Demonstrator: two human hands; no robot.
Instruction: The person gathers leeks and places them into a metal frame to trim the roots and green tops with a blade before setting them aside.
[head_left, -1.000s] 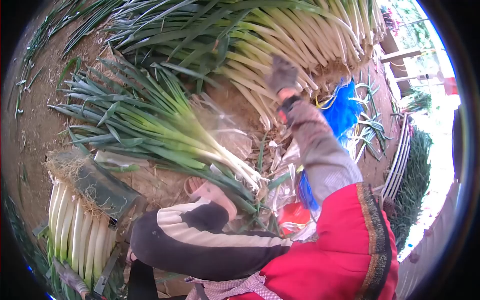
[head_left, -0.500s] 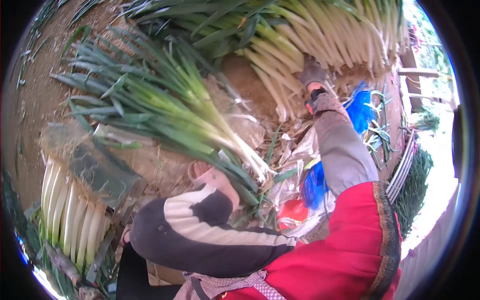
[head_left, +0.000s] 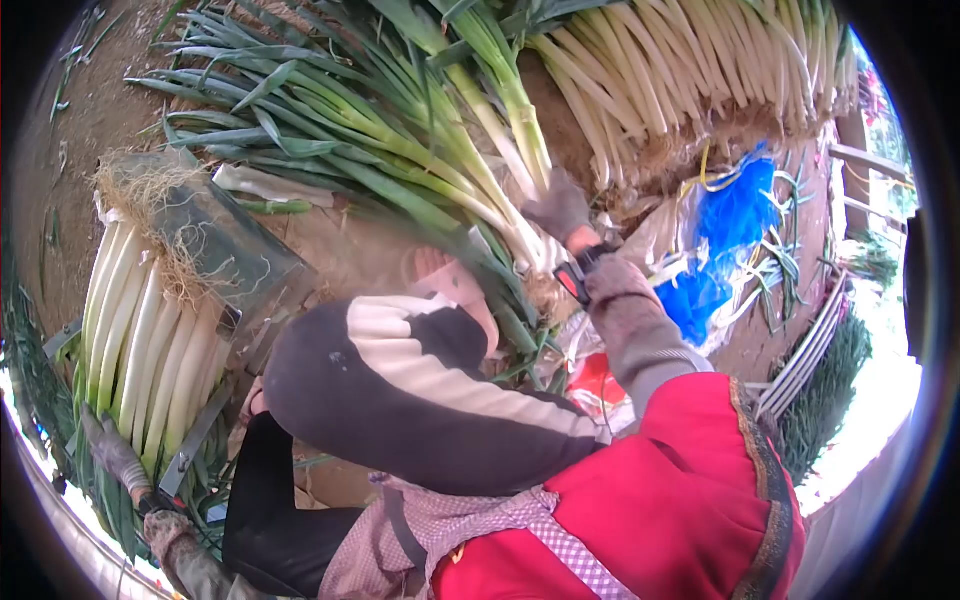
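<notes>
My right hand (head_left: 562,207), in a grey glove, is closed around the pale lower stalks of a few leeks (head_left: 515,120). Their green tops point up and left. Just below it, other leeks (head_left: 440,175) lie with their roots near my foot. At the lower left, my left hand (head_left: 115,455), also gloved, lies with fingers stretched out on the green part of a leek bundle (head_left: 140,340). This bundle has its roots up, beside a metal strip (head_left: 195,445).
A long row of leeks (head_left: 690,70) spans the top right. Blue plastic (head_left: 735,215) and a red object (head_left: 597,385) lie right of my foot. A dark green sheet (head_left: 215,235) sits by the bundle's roots. More greens (head_left: 835,390) lie at far right.
My right hand has come back down and left from the far row, bringing leeks with it. My left hand has shifted slightly up and left, and the whole view has shifted.
</notes>
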